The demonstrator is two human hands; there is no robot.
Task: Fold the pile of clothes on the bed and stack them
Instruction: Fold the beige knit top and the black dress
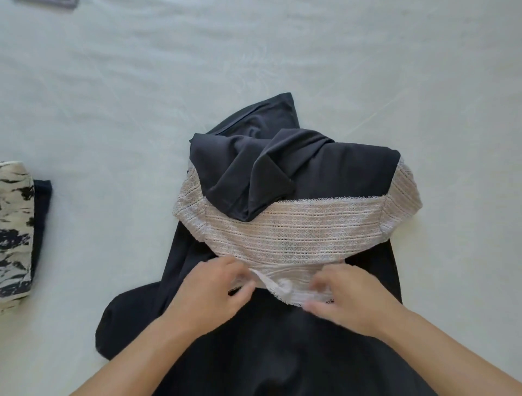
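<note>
Folded stack: a cream-and-black patterned folded piece [14, 226] was seen at the far left edge of the bed, with a dark navy folded piece [42, 214] showing just beside or under its right side; which of the two could not be told.
Bed: a pale sheet [113, 99] was seen under everything, lightly creased.
Corner item: a grey fabric edge [48, 2] was cut off at the top left, well apart from the rest.
Dark garment: a black garment [268, 339] was spread in the middle of the bed, running from the bottom edge upward, with its upper black part [254, 169] bunched and folded over on itself.
Lace panel: a cream lace band [296, 231] was seen across the garment's middle, its near edge bunched between the two hands.
Left hand: the left hand [211, 294] was placed on the lace's near edge, left of centre; fingers [240, 285] were curled, blurred, apparently pinching the lace trim.
Right hand: the right hand [347, 299] was placed on the same edge, right of centre; fingers [319, 285] were curled onto the lace, blurred, grip apparently clamped on the fabric.
Forearms: both bare forearms were seen entering from the bottom edge.
</note>
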